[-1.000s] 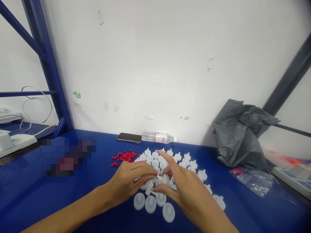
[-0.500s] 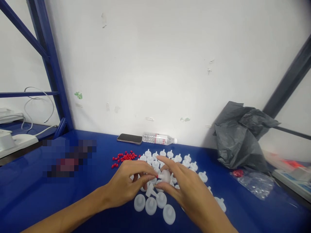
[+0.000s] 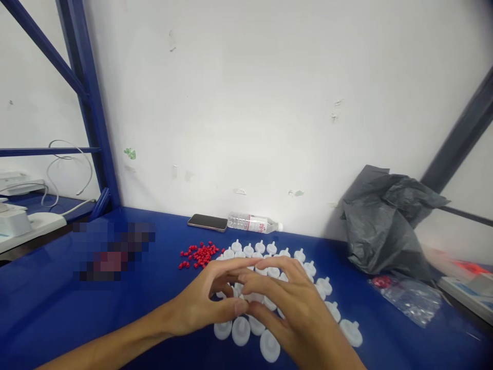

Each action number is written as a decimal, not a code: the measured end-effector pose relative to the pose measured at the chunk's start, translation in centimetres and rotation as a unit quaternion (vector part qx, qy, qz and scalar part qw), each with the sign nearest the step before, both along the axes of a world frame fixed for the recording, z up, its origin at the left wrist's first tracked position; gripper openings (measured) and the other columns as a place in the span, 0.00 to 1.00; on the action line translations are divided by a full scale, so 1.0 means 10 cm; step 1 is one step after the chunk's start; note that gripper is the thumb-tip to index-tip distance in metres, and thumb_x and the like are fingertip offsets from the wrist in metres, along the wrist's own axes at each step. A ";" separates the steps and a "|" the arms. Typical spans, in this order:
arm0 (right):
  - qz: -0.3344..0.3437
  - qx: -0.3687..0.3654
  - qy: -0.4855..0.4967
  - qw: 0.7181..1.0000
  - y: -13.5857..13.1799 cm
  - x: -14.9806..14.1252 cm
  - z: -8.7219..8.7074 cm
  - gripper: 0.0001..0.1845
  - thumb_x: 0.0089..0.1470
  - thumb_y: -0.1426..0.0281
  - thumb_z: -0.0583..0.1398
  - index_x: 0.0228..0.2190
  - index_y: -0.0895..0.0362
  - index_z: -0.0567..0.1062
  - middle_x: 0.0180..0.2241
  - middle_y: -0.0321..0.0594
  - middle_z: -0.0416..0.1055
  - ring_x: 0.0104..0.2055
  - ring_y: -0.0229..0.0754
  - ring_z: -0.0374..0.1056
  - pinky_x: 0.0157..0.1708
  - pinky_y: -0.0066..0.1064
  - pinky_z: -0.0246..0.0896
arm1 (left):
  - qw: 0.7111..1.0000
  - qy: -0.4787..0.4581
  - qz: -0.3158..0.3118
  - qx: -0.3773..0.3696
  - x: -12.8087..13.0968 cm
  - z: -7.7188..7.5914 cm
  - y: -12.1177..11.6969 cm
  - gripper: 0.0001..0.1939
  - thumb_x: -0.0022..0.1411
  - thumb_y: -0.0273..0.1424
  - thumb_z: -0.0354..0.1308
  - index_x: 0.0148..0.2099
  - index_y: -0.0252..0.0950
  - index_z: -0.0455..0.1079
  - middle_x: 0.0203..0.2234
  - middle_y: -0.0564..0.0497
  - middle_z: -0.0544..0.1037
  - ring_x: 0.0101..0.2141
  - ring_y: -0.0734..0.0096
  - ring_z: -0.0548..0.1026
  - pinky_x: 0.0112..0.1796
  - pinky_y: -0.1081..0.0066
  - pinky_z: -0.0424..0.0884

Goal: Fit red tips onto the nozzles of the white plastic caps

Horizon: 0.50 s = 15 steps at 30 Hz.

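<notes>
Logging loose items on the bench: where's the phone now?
Head view: the phone lies flat at the back of the blue table, by the wall, just left of the clear bottle.

Reaching in low with the left arm [image 3: 127,331] and the right arm [image 3: 331,344], both bare. Bending the left hand [image 3: 202,300] and the right hand [image 3: 295,303] toward each other, with curled fingers [image 3: 269,288] and a round gap between. Holding thumbs [image 3: 233,309] tip to tip, or nearly.

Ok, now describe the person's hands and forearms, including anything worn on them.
The left hand and right hand are gloveless, with slender fingers and no rings visible. No sleeve, watch or bracelet shows on the left forearm or right forearm.
</notes>
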State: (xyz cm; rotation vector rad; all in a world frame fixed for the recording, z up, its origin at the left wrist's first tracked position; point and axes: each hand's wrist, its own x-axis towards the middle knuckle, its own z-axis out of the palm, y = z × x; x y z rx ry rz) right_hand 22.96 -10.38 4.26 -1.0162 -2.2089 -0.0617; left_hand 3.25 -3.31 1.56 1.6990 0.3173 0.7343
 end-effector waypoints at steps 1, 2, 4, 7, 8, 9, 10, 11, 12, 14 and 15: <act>0.007 -0.003 0.001 1.000 -0.01 -0.01 0.01 0.10 0.60 0.76 0.62 0.40 0.49 0.73 0.36 0.30 0.79 0.54 0.45 0.67 0.53 0.39 0.61 | 0.999 -0.007 -0.028 -0.022 0.01 0.00 -0.01 0.25 0.60 0.42 0.65 0.55 0.35 0.70 0.40 0.45 0.76 0.35 0.68 0.76 0.32 0.74 0.70; 0.012 -0.007 0.003 1.000 -0.01 -0.02 0.01 0.10 0.60 0.76 0.62 0.40 0.49 0.73 0.34 0.29 0.79 0.53 0.45 0.67 0.54 0.39 0.61 | 0.998 -0.013 -0.050 -0.042 0.02 0.00 -0.01 0.23 0.60 0.43 0.65 0.51 0.34 0.72 0.36 0.46 0.76 0.30 0.72 0.74 0.29 0.76 0.69; 0.017 -0.013 0.006 1.000 -0.02 -0.04 0.02 0.09 0.60 0.76 0.62 0.39 0.49 0.73 0.31 0.28 0.79 0.53 0.44 0.68 0.55 0.40 0.60 | 0.995 -0.020 -0.068 -0.068 0.04 -0.02 -0.01 0.22 0.58 0.45 0.66 0.45 0.32 0.75 0.30 0.49 0.75 0.24 0.78 0.71 0.26 0.78 0.67; 0.017 -0.013 0.000 1.000 -0.01 -0.06 0.01 0.06 0.63 0.72 0.61 0.41 0.48 0.74 0.31 0.30 0.79 0.52 0.44 0.69 0.56 0.41 0.60 | 0.994 -0.018 -0.067 -0.086 0.04 -0.06 0.02 0.23 0.56 0.46 0.68 0.43 0.31 0.75 0.24 0.52 0.73 0.21 0.79 0.70 0.23 0.80 0.66; 0.016 -0.012 -0.003 1.000 -0.01 -0.06 0.01 0.06 0.63 0.71 0.61 0.42 0.48 0.74 0.32 0.30 0.79 0.52 0.44 0.69 0.55 0.41 0.61 | 0.994 -0.013 -0.063 -0.090 0.04 -0.08 0.03 0.23 0.56 0.46 0.68 0.43 0.30 0.75 0.22 0.53 0.73 0.20 0.80 0.70 0.22 0.81 0.66; 0.016 -0.011 -0.007 1.000 0.00 -0.07 0.00 0.06 0.63 0.71 0.60 0.42 0.48 0.74 0.33 0.30 0.79 0.51 0.44 0.70 0.55 0.41 0.61 | 0.994 -0.007 -0.059 -0.092 0.04 -0.09 0.04 0.22 0.56 0.45 0.68 0.43 0.30 0.75 0.21 0.53 0.72 0.19 0.79 0.70 0.21 0.81 0.66; 0.017 -0.010 -0.010 1.000 0.01 -0.07 -0.01 0.06 0.64 0.72 0.60 0.42 0.49 0.73 0.34 0.31 0.80 0.51 0.43 0.70 0.55 0.41 0.61 | 0.994 -0.001 -0.055 -0.096 0.04 -0.10 0.04 0.21 0.57 0.44 0.68 0.43 0.30 0.75 0.20 0.53 0.72 0.18 0.79 0.70 0.21 0.81 0.66; 0.018 -0.008 -0.011 1.000 0.01 -0.07 -0.01 0.06 0.64 0.72 0.60 0.41 0.49 0.73 0.34 0.31 0.80 0.51 0.43 0.70 0.55 0.41 0.61 | 0.994 0.003 -0.052 -0.097 0.03 -0.10 0.04 0.20 0.57 0.42 0.68 0.42 0.29 0.75 0.20 0.53 0.72 0.18 0.79 0.70 0.20 0.81 0.66; 0.021 -0.006 -0.012 1.000 0.02 -0.07 -0.02 0.06 0.64 0.72 0.60 0.41 0.49 0.73 0.34 0.31 0.80 0.51 0.44 0.71 0.55 0.40 0.61 | 0.994 0.004 -0.050 -0.099 0.03 -0.10 0.04 0.19 0.57 0.42 0.68 0.41 0.29 0.75 0.20 0.53 0.72 0.18 0.79 0.70 0.20 0.81 0.66; 0.028 0.003 -0.009 1.000 0.02 -0.08 -0.02 0.04 0.64 0.72 0.59 0.39 0.50 0.73 0.33 0.31 0.79 0.50 0.44 0.71 0.54 0.40 0.62 | 0.994 -0.003 -0.052 -0.099 0.04 -0.09 0.03 0.19 0.57 0.41 0.68 0.39 0.28 0.75 0.20 0.53 0.72 0.19 0.79 0.70 0.20 0.82 0.65; 0.031 0.007 -0.007 0.999 0.02 -0.08 -0.02 0.04 0.64 0.72 0.59 0.39 0.50 0.73 0.33 0.32 0.80 0.50 0.44 0.71 0.53 0.39 0.63 | 0.994 -0.007 -0.054 -0.096 0.04 -0.08 0.02 0.19 0.56 0.41 0.68 0.38 0.28 0.74 0.20 0.53 0.72 0.19 0.79 0.70 0.20 0.82 0.65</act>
